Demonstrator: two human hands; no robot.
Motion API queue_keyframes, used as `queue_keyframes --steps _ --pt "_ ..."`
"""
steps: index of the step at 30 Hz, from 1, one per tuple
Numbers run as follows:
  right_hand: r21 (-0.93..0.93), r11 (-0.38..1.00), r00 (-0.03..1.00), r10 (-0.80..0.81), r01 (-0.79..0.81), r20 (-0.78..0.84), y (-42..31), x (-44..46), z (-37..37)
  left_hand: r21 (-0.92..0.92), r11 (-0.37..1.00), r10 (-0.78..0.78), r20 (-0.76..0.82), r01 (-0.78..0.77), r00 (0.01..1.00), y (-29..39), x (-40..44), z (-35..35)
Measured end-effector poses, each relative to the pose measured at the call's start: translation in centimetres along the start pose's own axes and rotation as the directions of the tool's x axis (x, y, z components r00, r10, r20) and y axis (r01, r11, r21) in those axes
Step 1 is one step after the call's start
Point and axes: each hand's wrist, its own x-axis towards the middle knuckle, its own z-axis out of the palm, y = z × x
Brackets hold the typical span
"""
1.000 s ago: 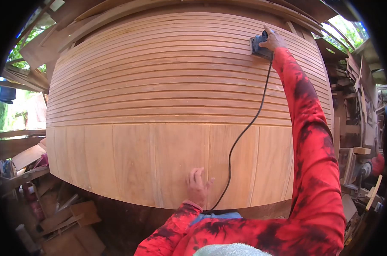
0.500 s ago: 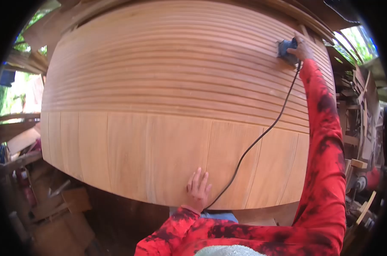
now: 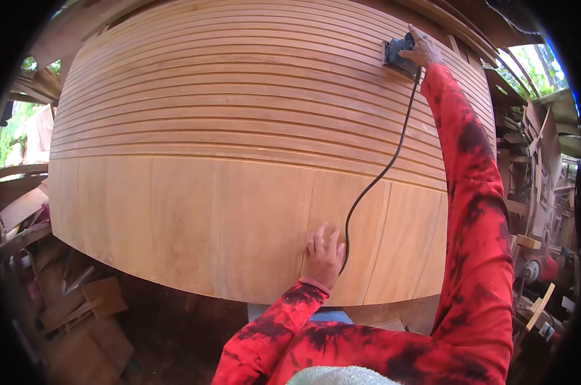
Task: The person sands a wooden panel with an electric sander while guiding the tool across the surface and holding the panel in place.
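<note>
The right hand [image 3: 424, 49] is closed around the upper body of the sander [image 3: 398, 56], with one finger extended toward the far side. The sander is located on the ribbed section [image 3: 239, 90] of the wooden panel [image 3: 181, 218], near its far edge and on the person's right. Its base faces down onto the ribs; the underside is hidden. The right arm is extended nearly straight across the right end of the panel

The cord [image 3: 384, 171] leaves the near end of the sander, crosses the grooves and runs over the plain section [image 3: 265, 218] to a position just beside the left hand [image 3: 324, 255]. Whether the cord touches that hand cannot be determined

The left hand is empty. It lies palm down on the plain section near the panel's front edge, fingers slightly spread and pointing away from the body

Both sleeves [image 3: 476, 192] are red with dark patches. Loose wood pieces [image 3: 104, 295] lie at lower left, below the panel. A red-bodied tool [image 3: 548, 268] is at far right, among further wood pieces
</note>
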Motion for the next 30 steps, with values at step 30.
queue_keyframes --steps 30 --pt "0.070 0.978 0.977 -0.186 0.194 -0.107 -10.1 0.3 -5.0 0.316 0.805 -0.539 0.035 0.503 0.841 -11.4 -30.3 -19.7"
